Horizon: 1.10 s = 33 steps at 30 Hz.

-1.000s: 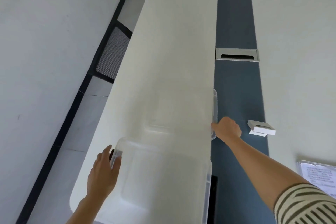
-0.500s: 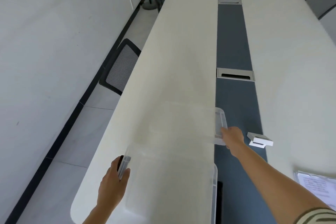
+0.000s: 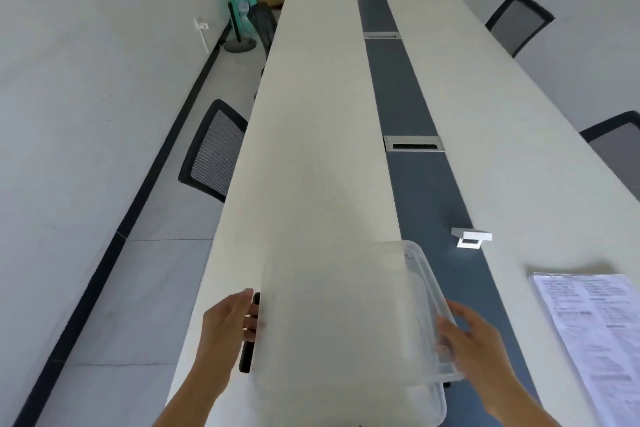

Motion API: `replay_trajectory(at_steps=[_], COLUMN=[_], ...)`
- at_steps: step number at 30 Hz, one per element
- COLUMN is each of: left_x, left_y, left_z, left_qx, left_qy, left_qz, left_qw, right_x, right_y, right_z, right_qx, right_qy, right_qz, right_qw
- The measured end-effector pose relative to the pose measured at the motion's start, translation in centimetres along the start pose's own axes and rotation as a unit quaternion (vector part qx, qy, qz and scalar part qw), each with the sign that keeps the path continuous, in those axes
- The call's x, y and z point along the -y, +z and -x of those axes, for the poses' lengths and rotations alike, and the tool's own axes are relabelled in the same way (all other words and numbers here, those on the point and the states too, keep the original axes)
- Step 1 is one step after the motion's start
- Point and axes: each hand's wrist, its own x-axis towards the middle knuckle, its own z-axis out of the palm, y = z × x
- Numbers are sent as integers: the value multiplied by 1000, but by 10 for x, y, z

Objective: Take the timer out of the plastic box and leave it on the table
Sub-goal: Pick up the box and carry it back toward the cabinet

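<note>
A clear plastic box [image 3: 440, 404] stands at the near end of the long white table [image 3: 311, 149]. Its clear lid [image 3: 346, 305] hovers tilted over it. My right hand [image 3: 474, 340] grips the lid's right edge. My left hand [image 3: 225, 322] is at the box's left side, fingers on its black latch [image 3: 246, 354]. The small white timer [image 3: 471, 237] lies on the table, on the edge of the dark centre strip, beyond my right hand and apart from the box. I cannot see anything inside the box through the lid.
A printed sheet in a sleeve [image 3: 595, 322] lies at the right. A metal cable port [image 3: 414, 143] sits in the dark strip further up. A black mesh chair [image 3: 214, 152] stands at the left edge; other chairs [image 3: 517, 22] stand along the right.
The lid, which lay on the table beyond the box, has been drawn back by my right hand and now sits over the box. My view has tilted up along the table.
</note>
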Motion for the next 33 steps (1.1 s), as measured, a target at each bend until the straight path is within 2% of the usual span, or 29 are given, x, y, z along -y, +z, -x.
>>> replay_trajectory(at_steps=[4, 7, 10, 17, 22, 25, 27, 30, 32, 33], left_x=[26, 39, 46, 47, 40, 41, 43, 46, 50, 51], left_y=[-11, -16, -19, -15, -9, -8, -9, -11, -12, -12], left_z=[11, 19, 22, 6, -10, -15, -18, -19, -18, -18], left_qx=[27, 24, 34, 27, 20, 19, 26, 74, 95, 90], left_qy=[34, 84, 103, 126, 127, 112, 84, -45, -108, -101], left_qz=[-186, -262, -288, -299, -315, -328, -320, -227, -160, -163], left_qw=[981, 961, 951, 945, 940, 938, 943, 970, 977, 977], right_x=[-49, -73, -86, -82, -74, -76, -77, -74, -71, -69], right_y=[10, 14, 17, 26, 27, 25, 23, 19, 18, 18], right_z=[29, 43, 51, 38, 19, 13, 6, -2, -4, -5], right_qx=[-37, -71, -87, -106, -92, -79, -56, -10, -1, -8], right_qy=[-3, -12, -26, -54, -26, -13, 18, 110, 135, 129], right_qz=[76, 181, 248, 229, 234, 223, 168, 2, -23, -5], right_qw=[996, 981, 965, 966, 968, 972, 984, 994, 991, 992])
